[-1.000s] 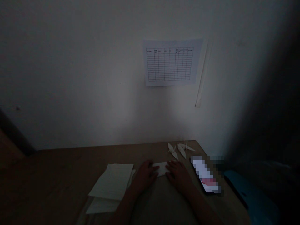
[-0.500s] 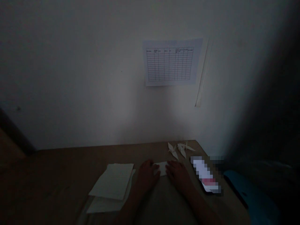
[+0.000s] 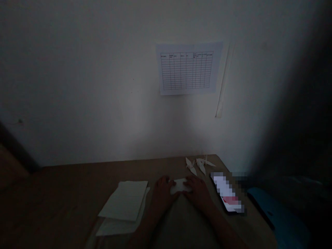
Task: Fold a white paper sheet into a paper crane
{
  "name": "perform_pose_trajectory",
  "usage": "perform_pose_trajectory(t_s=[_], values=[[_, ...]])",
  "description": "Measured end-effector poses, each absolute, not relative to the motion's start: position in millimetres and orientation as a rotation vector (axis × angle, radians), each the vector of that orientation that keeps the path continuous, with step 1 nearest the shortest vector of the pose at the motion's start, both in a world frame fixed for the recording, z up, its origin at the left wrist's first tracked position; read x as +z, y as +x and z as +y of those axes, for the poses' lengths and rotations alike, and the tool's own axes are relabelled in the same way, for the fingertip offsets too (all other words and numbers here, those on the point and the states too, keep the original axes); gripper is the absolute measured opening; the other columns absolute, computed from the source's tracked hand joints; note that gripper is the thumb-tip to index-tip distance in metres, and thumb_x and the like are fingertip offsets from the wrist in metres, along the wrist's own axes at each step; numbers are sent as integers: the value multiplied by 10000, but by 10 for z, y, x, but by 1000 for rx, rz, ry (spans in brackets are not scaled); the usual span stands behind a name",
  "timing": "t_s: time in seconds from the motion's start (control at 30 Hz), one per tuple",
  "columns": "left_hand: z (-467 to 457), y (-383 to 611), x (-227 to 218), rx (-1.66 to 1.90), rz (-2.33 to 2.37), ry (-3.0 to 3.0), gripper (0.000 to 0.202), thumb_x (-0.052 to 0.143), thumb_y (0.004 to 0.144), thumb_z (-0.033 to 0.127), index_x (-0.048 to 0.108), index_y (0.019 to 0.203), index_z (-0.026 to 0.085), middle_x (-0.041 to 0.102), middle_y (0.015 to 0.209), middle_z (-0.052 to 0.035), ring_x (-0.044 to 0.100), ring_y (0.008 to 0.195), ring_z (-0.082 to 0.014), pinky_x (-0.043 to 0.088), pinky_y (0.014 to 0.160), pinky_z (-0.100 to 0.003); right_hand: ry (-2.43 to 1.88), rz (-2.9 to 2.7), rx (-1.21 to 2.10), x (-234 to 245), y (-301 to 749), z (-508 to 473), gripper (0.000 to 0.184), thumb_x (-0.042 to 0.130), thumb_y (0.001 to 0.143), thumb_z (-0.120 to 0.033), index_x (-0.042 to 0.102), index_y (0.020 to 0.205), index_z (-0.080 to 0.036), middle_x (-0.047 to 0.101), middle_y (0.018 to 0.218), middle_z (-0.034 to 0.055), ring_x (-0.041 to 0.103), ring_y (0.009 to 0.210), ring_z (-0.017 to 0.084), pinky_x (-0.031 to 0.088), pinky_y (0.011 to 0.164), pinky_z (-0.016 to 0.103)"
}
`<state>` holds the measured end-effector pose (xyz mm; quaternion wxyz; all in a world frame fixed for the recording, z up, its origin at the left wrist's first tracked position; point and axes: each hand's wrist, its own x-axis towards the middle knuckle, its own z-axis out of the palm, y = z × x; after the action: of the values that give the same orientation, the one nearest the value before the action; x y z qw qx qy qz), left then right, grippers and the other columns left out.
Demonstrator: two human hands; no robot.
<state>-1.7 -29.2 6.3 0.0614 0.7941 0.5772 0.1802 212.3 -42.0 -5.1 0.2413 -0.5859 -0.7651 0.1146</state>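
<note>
A small piece of white folded paper [image 3: 178, 185] lies on the table between my two hands. My left hand [image 3: 164, 192] grips its left side, with the thumb along the near edge and the fingers curled at the far left. On the right side my right hand [image 3: 195, 189] holds it the same way, thumb at the near edge and fingers over the far corner. The two thumb tips are close together. Several fingertips are dark and hard to make out. Just beyond my right hand are folded paper cranes [image 3: 191, 166], set near the table's back edge.
Sheets of white paper [image 3: 124, 200] lie stacked left of my left arm. A phone [image 3: 227, 192] with a lit, blurred screen rests to the right. Past the table's right edge is a blue seat [image 3: 280, 218]. A printed table sheet [image 3: 189, 69] hangs on the wall.
Both thumbs have come inward to the near edge of the folded paper, nearly meeting. My right fingers have shifted slightly outward over it. The surrounding objects stay put.
</note>
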Motion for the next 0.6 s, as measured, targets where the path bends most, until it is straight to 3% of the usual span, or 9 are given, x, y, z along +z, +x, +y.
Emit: perform_pose_trajectory(t_s=[0.27,0.6], values=[[-255,-95,184,428,1694,2338,461,829,795,386,724,1230,275,558,1527,-130,491,1434,-361,402,1174,-516,-1555,-2050,366,-93,2189,-398,371,738,832,-208,767,1195,-278,586,1526,56,452,1478,287,369,1223,504],[-180,-362,100,405,1549,2234,532,811,799,230,707,1321,233,389,1672,-160,386,1534,-345,350,1240,-487,-1594,-2043,322,-177,2362,-379,481,589,844,-64,756,1237,-285,491,1609,48,368,1535,297,366,1233,549]])
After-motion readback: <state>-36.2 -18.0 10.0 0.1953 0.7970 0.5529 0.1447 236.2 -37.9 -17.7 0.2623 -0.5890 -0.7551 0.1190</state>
